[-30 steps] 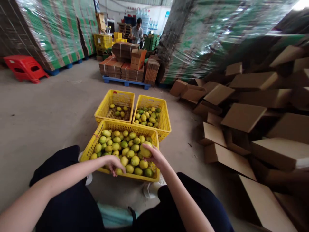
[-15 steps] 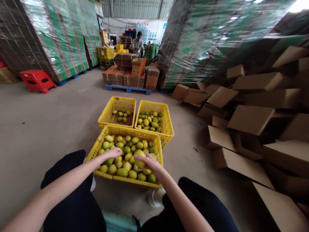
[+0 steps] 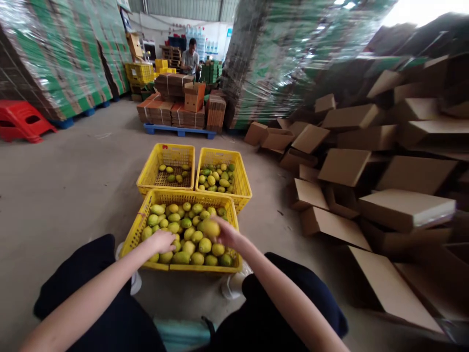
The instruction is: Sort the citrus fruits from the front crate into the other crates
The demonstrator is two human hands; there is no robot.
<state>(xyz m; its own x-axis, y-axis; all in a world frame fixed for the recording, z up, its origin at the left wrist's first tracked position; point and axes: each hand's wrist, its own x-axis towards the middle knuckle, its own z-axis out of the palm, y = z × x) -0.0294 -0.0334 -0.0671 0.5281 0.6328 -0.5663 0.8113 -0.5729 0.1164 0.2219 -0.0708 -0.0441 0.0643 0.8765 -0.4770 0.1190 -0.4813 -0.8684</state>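
Observation:
A yellow plastic crate stands between my knees, filled with yellow and green lemons. My right hand is closed around a yellow lemon, held just above the others at the crate's right side. Down among the fruit on the left is my left hand, its fingers curled, their tips touching lemons; whether one is in its grasp is hidden.
Behind the near crate are two more yellow crates: the left one holds several lemons, the right one more. Cardboard boxes are heaped at right. Beyond stand a blue pallet of flattened cartons, a red stool and a person.
My left hand has come down and nearer among the lemons. My right hand still holds its lemon, now turned and slightly higher over the crate. The view has swung to the right.

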